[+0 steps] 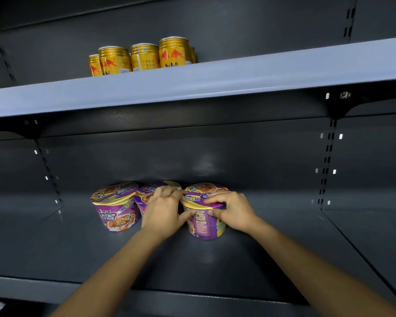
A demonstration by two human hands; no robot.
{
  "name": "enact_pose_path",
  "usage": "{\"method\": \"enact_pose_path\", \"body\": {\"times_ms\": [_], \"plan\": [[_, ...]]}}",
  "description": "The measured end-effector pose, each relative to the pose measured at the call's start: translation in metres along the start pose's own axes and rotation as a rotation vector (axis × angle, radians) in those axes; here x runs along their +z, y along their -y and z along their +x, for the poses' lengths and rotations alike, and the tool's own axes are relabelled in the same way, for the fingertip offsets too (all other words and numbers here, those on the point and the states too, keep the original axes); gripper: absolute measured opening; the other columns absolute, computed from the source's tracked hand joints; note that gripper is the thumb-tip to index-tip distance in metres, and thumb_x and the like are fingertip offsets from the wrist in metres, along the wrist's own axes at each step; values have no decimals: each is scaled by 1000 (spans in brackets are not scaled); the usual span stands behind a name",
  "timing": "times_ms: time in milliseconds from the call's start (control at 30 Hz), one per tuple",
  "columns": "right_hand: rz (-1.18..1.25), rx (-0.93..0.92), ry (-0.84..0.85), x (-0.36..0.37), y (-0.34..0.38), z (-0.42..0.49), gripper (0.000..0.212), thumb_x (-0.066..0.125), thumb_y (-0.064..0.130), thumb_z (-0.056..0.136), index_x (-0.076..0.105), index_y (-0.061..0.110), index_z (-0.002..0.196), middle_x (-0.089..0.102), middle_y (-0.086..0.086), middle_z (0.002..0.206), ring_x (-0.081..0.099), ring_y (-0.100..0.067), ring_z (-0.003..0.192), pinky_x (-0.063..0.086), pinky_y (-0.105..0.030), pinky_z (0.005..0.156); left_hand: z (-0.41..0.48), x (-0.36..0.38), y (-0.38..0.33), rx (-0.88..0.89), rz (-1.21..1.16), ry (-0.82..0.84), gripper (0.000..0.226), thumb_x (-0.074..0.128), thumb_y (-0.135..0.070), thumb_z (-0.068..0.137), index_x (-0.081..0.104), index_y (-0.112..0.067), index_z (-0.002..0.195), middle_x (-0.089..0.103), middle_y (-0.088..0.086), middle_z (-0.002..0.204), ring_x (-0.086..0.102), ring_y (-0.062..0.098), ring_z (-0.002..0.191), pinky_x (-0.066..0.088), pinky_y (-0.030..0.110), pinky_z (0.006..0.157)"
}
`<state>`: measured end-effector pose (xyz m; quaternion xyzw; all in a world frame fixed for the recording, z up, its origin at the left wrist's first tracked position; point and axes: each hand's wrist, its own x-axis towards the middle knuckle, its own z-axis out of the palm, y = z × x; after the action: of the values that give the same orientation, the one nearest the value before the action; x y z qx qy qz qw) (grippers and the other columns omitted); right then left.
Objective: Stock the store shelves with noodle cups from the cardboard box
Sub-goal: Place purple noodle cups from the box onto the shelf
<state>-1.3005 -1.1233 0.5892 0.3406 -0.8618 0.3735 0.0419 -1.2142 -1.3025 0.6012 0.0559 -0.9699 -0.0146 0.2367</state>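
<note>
Placement of noodle cup (204, 223) on lower shelf (272, 259) is being carried out.
The noodle cup is being clasped by both hands: right hand (232, 211) with fingers curled over its lid and thumb on its wall, left hand (162, 211) curled round its opposite side. Two neighbouring cups (116, 207) are standing just left of it. Sliding it level into their row before release is being advised.
</note>
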Motion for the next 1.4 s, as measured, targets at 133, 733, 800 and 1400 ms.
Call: {"method": "enact_pose_path", "body": {"times_ms": [133, 733, 800, 1400], "plan": [[25, 21, -24, 2, 0, 5, 36, 74, 21, 81, 68, 26, 116, 61, 7, 128, 50, -10, 120, 43, -22, 99, 4, 4, 11, -18, -57, 137, 67, 59, -47, 87, 37, -17, 143, 43, 3, 145, 35, 21, 135, 30, 32, 111], [-294, 141, 125, -7, 34, 30, 53, 66, 51, 81, 58, 22, 124, 60, 0, 124, 59, -19, 108, 54, -32, 84, 27, 13, 19, -44, 17, 129, 48, 48, -41, 94, 43, -24, 138, 44, 1, 134, 40, 23, 123, 36, 35, 102], [-372, 172, 111, -2, 40, 39, 66, 58, 66, 78, 58, 16, 123, 62, -4, 121, 58, -23, 109, 52, -34, 86, 28, 18, 21, -61, -76, 109, 49, 52, -37, 93, 45, -21, 138, 46, 2, 134, 41, 23, 125, 36, 33, 105], [-447, 201, 375, 3, 52, 69, 46, 62, 49, 82, 64, 14, 111, 66, -7, 112, 61, -26, 101, 51, -30, 82, 30, 26, 30, 45, -41, 122, 62, 58, -29, 89, 34, -18, 145, 41, 4, 147, 37, 22, 134, 30, 29, 111]]}}
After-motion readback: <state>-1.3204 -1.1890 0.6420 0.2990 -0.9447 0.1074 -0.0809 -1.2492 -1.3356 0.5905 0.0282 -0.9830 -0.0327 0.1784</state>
